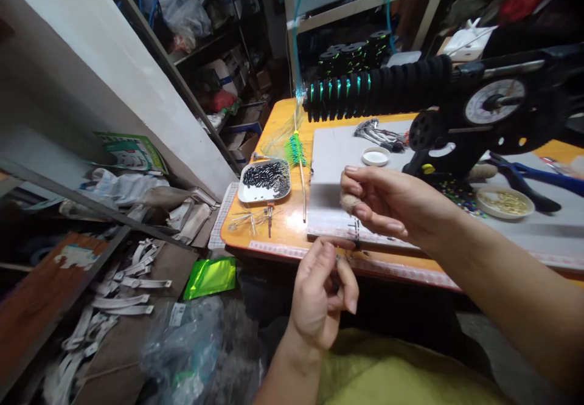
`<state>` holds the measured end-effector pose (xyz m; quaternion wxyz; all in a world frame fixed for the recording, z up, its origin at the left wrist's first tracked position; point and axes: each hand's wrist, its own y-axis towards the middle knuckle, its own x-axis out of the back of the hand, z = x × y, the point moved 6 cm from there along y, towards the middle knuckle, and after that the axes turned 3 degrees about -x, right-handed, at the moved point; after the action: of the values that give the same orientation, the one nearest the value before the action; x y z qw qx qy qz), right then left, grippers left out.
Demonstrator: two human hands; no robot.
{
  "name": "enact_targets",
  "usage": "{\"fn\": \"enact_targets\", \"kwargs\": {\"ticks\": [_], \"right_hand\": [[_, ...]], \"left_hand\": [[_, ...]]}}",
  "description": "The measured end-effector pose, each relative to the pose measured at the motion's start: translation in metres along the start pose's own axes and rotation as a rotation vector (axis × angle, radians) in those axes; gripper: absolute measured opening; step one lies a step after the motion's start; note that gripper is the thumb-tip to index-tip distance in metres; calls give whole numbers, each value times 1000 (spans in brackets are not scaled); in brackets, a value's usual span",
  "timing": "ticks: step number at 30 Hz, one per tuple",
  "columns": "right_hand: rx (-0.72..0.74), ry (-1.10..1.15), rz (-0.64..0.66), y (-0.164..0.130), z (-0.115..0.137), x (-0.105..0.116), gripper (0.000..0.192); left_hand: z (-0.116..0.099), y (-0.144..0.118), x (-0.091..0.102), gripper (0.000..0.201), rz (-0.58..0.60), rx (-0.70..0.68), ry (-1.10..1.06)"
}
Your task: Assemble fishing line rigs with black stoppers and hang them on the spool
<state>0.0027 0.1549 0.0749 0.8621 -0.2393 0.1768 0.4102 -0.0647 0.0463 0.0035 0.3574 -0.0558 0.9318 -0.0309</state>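
Observation:
My left hand (319, 292) is low in front of the table edge, thumb and fingers curled together. Whatever sits in that pinch is too small to name. Above and to its right is my right hand (392, 201), its fingers bent inward and a beige wrap (350, 203) around one finger. Any thin line between the hands cannot be made out. Just beyond my left fingertips, at the board's front edge, is a small dark piece (356, 244). A white dish of black tube-shaped and grey beads (264, 177) stands on the table to the left.
On the grey board (333, 143) are a white lid (375, 156), a dish of gold pieces (505, 202) and blue-handled pliers (542, 174). A black machine with a ribbed roller (378, 89) overhangs it. A green-bristled rod (296, 149) lies left of the board.

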Motion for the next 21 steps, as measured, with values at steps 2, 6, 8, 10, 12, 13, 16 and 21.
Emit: {"fn": "enact_targets", "kwargs": {"ticks": [2,6,8,10,12,13,16,21], "right_hand": [[5,-13,-6,0,0,-1,31],[30,-52,-28,1,-1,-2,33],[49,-83,-40,3,-1,0,34],[71,-130,-53,4,-1,2,33],[125,-182,-84,2,1,3,27],[197,-231,-133,-1,5,3,24],[480,-481,-306,-15,23,-4,41],[347,-450,-155,10,23,-27,65]], "left_hand": [[3,1,1,29,-20,9,-17],[6,1,2,33,-59,17,-66],[7,1,2,34,-62,16,-71],[8,1,2,35,-62,14,-43],[8,2,3,36,-65,-4,51],[7,3,5,36,-82,-25,139],[-6,4,9,29,-153,-186,578],[-24,2,-2,24,-142,-570,1193]]}}
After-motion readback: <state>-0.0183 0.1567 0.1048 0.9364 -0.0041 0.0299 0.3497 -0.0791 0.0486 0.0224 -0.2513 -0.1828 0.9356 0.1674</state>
